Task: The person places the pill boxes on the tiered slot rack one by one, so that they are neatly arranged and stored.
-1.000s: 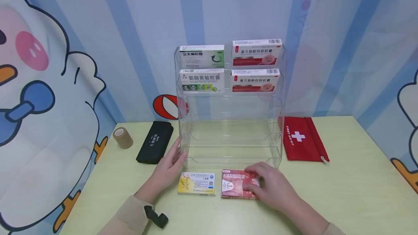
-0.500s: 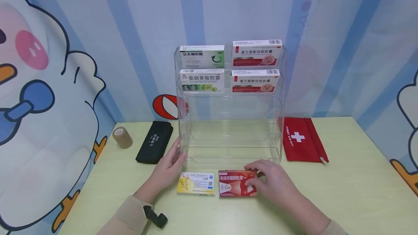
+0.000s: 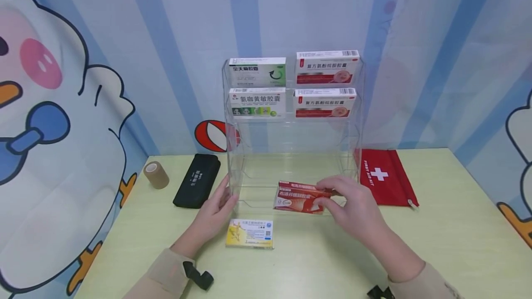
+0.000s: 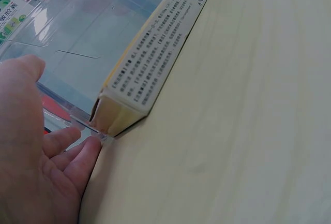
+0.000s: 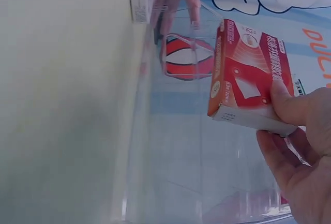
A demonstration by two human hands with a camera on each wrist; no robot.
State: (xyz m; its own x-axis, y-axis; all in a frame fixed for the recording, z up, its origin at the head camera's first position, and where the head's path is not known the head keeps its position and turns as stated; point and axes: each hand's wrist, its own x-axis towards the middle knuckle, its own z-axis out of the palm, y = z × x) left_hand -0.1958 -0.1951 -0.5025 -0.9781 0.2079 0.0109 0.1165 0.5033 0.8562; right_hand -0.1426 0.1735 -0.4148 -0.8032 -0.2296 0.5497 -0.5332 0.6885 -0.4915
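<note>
My right hand [image 3: 355, 204] pinches a red medicine box [image 3: 293, 199] by its right end, thumb on the printed front and fingers behind. The box is raised and tilted before the lower tiers of a clear acrylic display rack [image 3: 257, 187]. In the right wrist view the box's red face [image 5: 248, 74] and white end show beside the thumb. At the rack's lower left corner my left hand [image 3: 212, 213] holds its side wall, thumb in front and fingers along the outer side. A yellow and white medicine box [image 3: 249, 233] lies flat on the table by the rack's front.
In the upper tiers stand a green and white box [image 3: 257, 73], a white box [image 3: 257, 104] and two red and white boxes [image 3: 326, 68]. Left of the rack lie a black pouch [image 3: 197, 181] and a tan bandage roll [image 3: 156, 176]. A red first aid pouch [image 3: 386, 176] lies right.
My right hand has lifted the red medicine box off the table and brought it up and forward to the rack, tilting it. My left hand stays at the rack.
</note>
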